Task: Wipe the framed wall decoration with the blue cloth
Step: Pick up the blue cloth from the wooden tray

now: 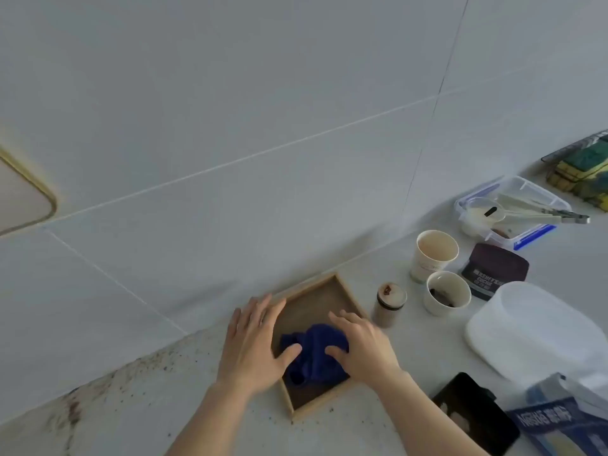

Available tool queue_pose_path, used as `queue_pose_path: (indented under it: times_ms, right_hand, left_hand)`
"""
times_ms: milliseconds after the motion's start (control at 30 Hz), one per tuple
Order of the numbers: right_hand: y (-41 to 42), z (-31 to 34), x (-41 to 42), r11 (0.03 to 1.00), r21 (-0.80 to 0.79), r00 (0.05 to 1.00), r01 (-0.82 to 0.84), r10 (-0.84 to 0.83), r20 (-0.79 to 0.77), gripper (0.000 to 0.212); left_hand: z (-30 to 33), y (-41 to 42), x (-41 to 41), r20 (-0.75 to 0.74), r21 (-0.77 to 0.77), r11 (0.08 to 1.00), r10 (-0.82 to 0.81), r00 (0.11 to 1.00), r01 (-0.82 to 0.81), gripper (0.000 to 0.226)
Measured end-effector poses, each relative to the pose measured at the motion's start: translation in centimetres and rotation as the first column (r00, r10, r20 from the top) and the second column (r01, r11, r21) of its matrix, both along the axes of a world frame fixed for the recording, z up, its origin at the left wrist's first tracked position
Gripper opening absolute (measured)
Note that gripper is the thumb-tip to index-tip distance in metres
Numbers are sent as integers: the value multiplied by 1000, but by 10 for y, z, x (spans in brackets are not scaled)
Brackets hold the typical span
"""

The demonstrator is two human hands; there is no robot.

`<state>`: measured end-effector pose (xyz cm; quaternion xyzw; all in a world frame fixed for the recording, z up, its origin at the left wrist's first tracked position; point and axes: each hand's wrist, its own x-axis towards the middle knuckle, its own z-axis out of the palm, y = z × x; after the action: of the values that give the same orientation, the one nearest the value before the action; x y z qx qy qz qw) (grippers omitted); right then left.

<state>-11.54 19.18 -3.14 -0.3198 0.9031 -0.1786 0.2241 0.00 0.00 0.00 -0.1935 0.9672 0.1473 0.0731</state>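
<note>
Countertop: hands press blue cloth

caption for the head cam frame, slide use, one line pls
Right hand presses a blue cloth onto a wooden frame lying flat on the counter; left hand steadies it.

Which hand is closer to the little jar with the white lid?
The right hand. It rests on the blue cloth inside the wooden frame, just short of the jar. The left hand lies over the frame's opposite edge, farther from it.
</note>
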Motion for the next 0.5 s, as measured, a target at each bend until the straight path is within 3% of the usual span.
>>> queue_pose_path:
  times_ms: [167, 333, 500]
  right_hand:
    - [3, -21, 3, 999, 42, 1000, -6, 6, -8, 66]
    - [8, -36, 3, 999, 39, 999, 2, 0, -47, 52]
    - [11, -44, 6, 997, -4, 996, 74, -74, -56, 35]
  left_hand:
    - [-30, 18, -1, 108, 85, 996, -5, 994, -4, 90]
    - [-50, 34, 5, 178, 34, 999, -23, 984, 17, 90]
    - [-56, 44, 2, 112, 3, 999, 46, 993, -47, 56]
